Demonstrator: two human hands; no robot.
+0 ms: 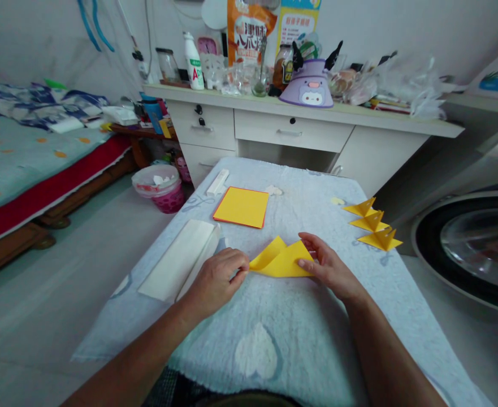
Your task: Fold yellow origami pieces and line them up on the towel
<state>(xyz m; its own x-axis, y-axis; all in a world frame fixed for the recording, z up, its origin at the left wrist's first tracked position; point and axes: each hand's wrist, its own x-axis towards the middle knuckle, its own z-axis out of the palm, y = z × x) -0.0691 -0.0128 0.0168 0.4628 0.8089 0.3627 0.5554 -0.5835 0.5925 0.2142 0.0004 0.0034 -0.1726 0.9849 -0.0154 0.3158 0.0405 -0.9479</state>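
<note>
A yellow paper sheet, folded into a triangle shape, lies on the light blue cloth-covered table in front of me. My left hand pinches its left corner with curled fingers. My right hand presses its fingers on the paper's right side and holds that edge. A stack of yellow square sheets lies further back. Three folded yellow paper pieces sit in a row at the table's right edge.
A white folded sheet lies left of my left hand, a small white box behind it. A pink waste bin stands on the floor, a bed at left, a cluttered white desk behind, a washing machine at right.
</note>
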